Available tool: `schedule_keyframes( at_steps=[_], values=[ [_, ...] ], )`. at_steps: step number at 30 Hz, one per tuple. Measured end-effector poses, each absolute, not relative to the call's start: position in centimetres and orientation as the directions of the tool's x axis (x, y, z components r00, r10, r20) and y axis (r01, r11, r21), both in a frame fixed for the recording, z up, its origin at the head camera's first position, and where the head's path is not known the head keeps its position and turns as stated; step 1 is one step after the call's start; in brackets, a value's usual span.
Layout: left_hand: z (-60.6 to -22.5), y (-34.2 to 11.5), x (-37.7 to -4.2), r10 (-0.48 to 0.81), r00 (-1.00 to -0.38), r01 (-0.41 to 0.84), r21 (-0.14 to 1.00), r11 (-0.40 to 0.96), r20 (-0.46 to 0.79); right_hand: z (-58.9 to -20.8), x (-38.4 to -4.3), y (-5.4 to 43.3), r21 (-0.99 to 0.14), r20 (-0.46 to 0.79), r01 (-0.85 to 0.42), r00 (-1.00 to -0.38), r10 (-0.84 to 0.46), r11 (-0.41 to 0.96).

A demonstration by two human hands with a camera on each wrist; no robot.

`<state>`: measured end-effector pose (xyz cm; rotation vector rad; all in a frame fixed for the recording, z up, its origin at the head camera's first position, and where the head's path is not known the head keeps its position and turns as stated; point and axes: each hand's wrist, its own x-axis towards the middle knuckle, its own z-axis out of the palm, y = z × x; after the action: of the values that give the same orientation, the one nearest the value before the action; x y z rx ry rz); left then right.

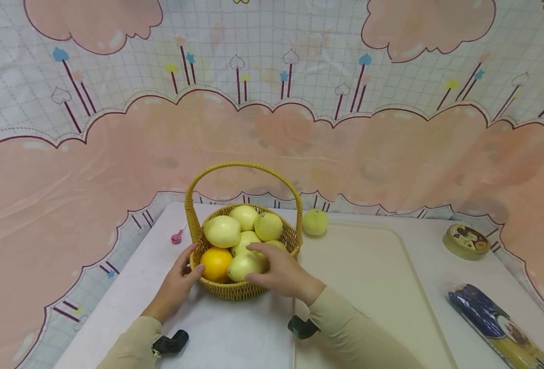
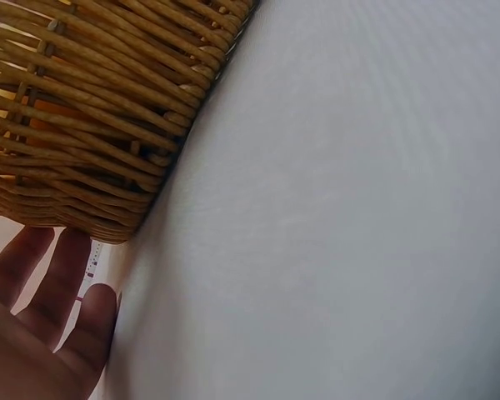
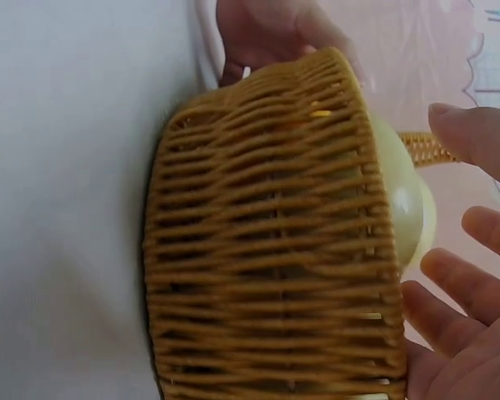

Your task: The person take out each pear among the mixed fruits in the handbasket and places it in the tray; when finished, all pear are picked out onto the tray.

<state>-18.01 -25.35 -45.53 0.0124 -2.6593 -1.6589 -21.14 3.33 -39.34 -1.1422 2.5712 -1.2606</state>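
Observation:
A wicker basket (image 1: pixel 235 292) with a tall arched handle stands on the white table, heaped with several pale green fruits (image 1: pixel 223 231) and one orange (image 1: pixel 216 264). My left hand (image 1: pixel 178 282) is at its left side, thumb near the rim beside the orange. In the left wrist view, the fingertips (image 2: pixel 71 250) touch the woven wall. Over the right front of the basket, my right hand (image 1: pixel 283 271) reaches around the front pale fruit (image 1: pixel 244 266). Its fingers (image 3: pixel 467 287) are spread in the right wrist view, close to the rim.
Behind the basket's right side lies another pale green fruit (image 1: pixel 315 222). A beige tray (image 1: pixel 359 277) extends to the right, with a round tin (image 1: pixel 466 242) and a blue packet (image 1: pixel 498 323) beyond it. Left of the basket is a pink-wrapped lollipop (image 1: pixel 176 237). Patterned cloth (image 1: pixel 336 159) hangs behind.

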Motion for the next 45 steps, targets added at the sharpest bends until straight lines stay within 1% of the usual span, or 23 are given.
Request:
schedule_keyframes(
  at_steps=[5,14,19,26,29,37,45],
  values=[
    [-45.5,-25.2,-18.0,-0.013,-1.000,-0.013,0.898,0.440,-0.008,-39.4,-21.0,2.7,-0.700,0.257,-0.596,-0.723,-0.641,0.392],
    [-45.7,-25.3,-18.0,-0.014,-1.000,-0.010,0.900,0.435,-0.005,-39.8,-21.0,1.3,-0.631,0.308,-0.654,-0.704,-0.640,0.417],
    [-45.6,-25.3,-17.9,-0.012,-1.000,-0.013,0.902,0.432,-0.008,-40.1,-21.0,0.7,-0.596,0.299,-0.647,-0.729,-0.616,0.476],
    [-45.7,-25.3,-17.9,-0.012,-1.000,0.005,0.900,0.435,0.012,-40.3,-20.8,0.6,-0.569,0.257,-0.591,-0.789,-0.558,0.572],
    [-45.7,-25.3,-17.9,-0.010,-1.000,0.004,0.899,0.438,0.009,-40.3,-20.8,0.6,-0.560,0.235,-0.570,-0.805,-0.544,0.601],
    [-45.7,-25.4,-17.8,-0.012,-1.000,0.017,0.891,0.453,0.026,-39.9,-21.1,0.7,-0.550,0.174,-0.534,-0.825,-0.538,0.642],
    [-45.9,-25.3,-17.9,-0.014,-1.000,0.014,0.896,0.444,0.022,-40.1,-21.1,0.6,-0.531,0.203,-0.546,-0.824,-0.529,0.648]
  ],
)
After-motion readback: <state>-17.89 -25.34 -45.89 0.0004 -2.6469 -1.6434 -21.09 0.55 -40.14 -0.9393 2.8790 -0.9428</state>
